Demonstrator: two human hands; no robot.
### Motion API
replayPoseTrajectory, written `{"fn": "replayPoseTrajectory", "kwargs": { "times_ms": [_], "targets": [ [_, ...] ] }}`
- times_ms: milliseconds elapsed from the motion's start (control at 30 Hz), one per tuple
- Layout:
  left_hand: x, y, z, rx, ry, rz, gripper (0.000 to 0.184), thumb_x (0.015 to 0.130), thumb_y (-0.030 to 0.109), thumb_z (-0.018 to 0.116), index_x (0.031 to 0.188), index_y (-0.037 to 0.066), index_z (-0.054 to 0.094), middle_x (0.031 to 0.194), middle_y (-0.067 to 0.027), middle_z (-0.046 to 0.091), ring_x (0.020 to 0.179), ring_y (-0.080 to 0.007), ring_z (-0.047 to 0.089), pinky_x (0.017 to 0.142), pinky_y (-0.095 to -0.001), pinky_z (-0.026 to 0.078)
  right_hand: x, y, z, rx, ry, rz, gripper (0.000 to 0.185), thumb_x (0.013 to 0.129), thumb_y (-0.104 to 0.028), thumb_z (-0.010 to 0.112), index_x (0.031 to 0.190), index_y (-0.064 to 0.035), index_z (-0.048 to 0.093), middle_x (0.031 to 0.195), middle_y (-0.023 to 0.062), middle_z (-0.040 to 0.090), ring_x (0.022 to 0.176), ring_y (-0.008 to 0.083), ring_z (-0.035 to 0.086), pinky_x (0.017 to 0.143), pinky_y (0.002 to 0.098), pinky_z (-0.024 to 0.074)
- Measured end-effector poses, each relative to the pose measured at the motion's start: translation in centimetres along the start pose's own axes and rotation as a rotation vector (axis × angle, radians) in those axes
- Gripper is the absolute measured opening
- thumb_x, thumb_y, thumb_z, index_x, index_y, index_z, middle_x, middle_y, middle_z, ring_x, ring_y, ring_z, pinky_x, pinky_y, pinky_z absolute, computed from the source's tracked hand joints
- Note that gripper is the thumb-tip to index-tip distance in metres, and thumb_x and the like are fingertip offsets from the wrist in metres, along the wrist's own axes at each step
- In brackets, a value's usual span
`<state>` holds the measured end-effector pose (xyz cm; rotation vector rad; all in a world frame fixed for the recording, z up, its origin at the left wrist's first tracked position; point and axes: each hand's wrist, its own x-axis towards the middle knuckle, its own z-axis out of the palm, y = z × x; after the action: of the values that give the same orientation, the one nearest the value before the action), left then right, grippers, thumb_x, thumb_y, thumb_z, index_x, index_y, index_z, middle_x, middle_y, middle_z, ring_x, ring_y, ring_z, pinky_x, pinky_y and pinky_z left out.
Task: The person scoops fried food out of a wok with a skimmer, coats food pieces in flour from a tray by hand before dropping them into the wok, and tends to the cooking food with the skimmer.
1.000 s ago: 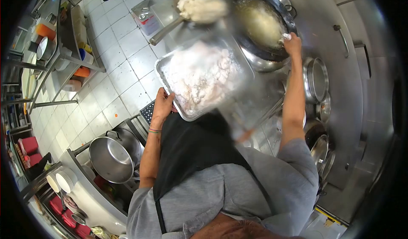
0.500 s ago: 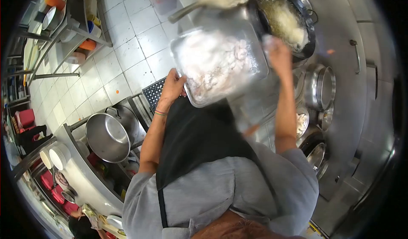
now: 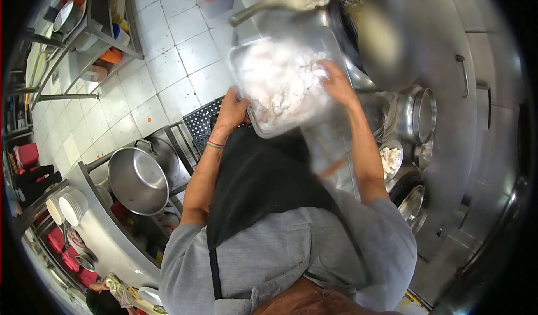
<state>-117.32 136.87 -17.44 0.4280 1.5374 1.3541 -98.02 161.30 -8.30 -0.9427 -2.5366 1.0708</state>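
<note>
A rectangular tray (image 3: 336, 43) of white, flour-coated pieces (image 3: 280, 94) is in front of my apron. My left hand (image 3: 231, 110) is closed on its left edge, thumb over the rim. At the tray's right side my right hand (image 3: 338, 84) reaches in, fingers bent onto the floured pieces. It seems to pinch one, though blur hides the exact grip. Beyond the tray, a long-handled strainer (image 3: 246, 14) carries a pale heap. To the right is a dark wok (image 3: 338, 21) with oil, mostly covered by a blurred grey oval.
Metal pots (image 3: 423, 115) and a bowl of pale pieces (image 3: 391, 159) stand on the steel range at right. A large steel pot (image 3: 137, 180) is at lower left, near stacked plates (image 3: 73, 207). Another person's arm (image 3: 100, 286) shows at bottom left. Tiled floor (image 3: 168, 52) lies ahead.
My right hand has moved from beside the wok back left into the tray. A blurred oval now covers the frying food. My left hand stays on the tray's edge.
</note>
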Motion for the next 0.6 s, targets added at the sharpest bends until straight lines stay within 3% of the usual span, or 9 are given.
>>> {"fn": "replayPoseTrajectory", "kwargs": {
  "times_ms": [100, 133, 233, 367, 500, 600],
  "targets": [
    [-0.1, 0.5, 0.0, 0.001, -0.016, -0.002, 0.019, 0.093, 0.011, 0.055, 0.100, -0.003, 0.044, 0.076, -0.0072, 0.053, 0.049, -0.0128, 0.055, 0.040, -0.0267, 0.051, -0.3, 1.5, 1.3, -0.504, -0.136, -0.136, 0.040, 0.074, 0.009, 0.052, 0.105, -0.0088, 0.068, 0.121, 0.0238, 0.055, 0.120, 0.0398, 0.047, 0.104, 0.0402, 0.0374],
    [0.0, 0.5, 0.0, -0.001, -0.025, -0.004, 0.020, 0.093, 0.011, 0.055, 0.100, -0.003, 0.044, 0.076, -0.0076, 0.053, 0.049, -0.0131, 0.055, 0.040, -0.0268, 0.051, 0.2, 1.4, 1.1, -0.436, -0.269, -0.129, 0.043, 0.075, 0.008, 0.051, 0.107, -0.0121, 0.070, 0.125, 0.0276, 0.052, 0.121, 0.0427, 0.045, 0.106, 0.0407, 0.0361],
    [-0.1, 0.7, -0.1, -0.002, -0.033, -0.010, 0.021, 0.093, 0.011, 0.055, 0.101, -0.004, 0.043, 0.077, -0.0085, 0.054, 0.049, -0.0141, 0.056, 0.039, -0.0271, 0.051, -1.1, -1.8, 0.9, -0.465, -0.511, -0.118, 0.047, 0.074, 0.010, 0.051, 0.110, -0.0138, 0.069, 0.128, 0.0273, 0.050, 0.122, 0.0412, 0.045, 0.107, 0.0389, 0.0363],
    [-0.1, 1.0, 0.0, 0.016, -0.040, -0.024, 0.020, 0.093, 0.010, 0.054, 0.102, -0.005, 0.043, 0.078, -0.0092, 0.054, 0.050, -0.0155, 0.058, 0.040, -0.0277, 0.051, -2.0, -0.6, 2.3, -0.534, -0.694, -0.148, 0.046, 0.075, 0.008, 0.057, 0.115, -0.0143, 0.067, 0.129, 0.0222, 0.051, 0.119, 0.0367, 0.048, 0.105, 0.0387, 0.0389],
    [0.1, 0.8, -0.2, -0.015, -0.050, -0.030, 0.018, 0.093, 0.009, 0.055, 0.099, -0.004, 0.043, 0.076, -0.0089, 0.054, 0.050, -0.0151, 0.057, 0.039, -0.0281, 0.051, -1.8, -1.6, 1.0, -0.419, -0.538, -0.047, 0.042, 0.080, 0.001, 0.062, 0.120, -0.0082, 0.060, 0.124, 0.0190, 0.054, 0.121, 0.0357, 0.048, 0.103, 0.0396, 0.0402],
    [-0.3, 1.6, 0.2, 0.012, -0.010, -0.059, 0.018, 0.093, 0.009, 0.055, 0.098, -0.004, 0.043, 0.076, -0.0078, 0.053, 0.049, -0.0139, 0.056, 0.039, -0.0278, 0.051, -1.7, -2.6, -1.2, -0.282, -0.373, -0.190, 0.036, 0.083, -0.003, 0.064, 0.119, -0.0032, 0.057, 0.117, 0.0185, 0.057, 0.115, 0.0334, 0.052, 0.099, 0.0397, 0.0425]
  ]
}}
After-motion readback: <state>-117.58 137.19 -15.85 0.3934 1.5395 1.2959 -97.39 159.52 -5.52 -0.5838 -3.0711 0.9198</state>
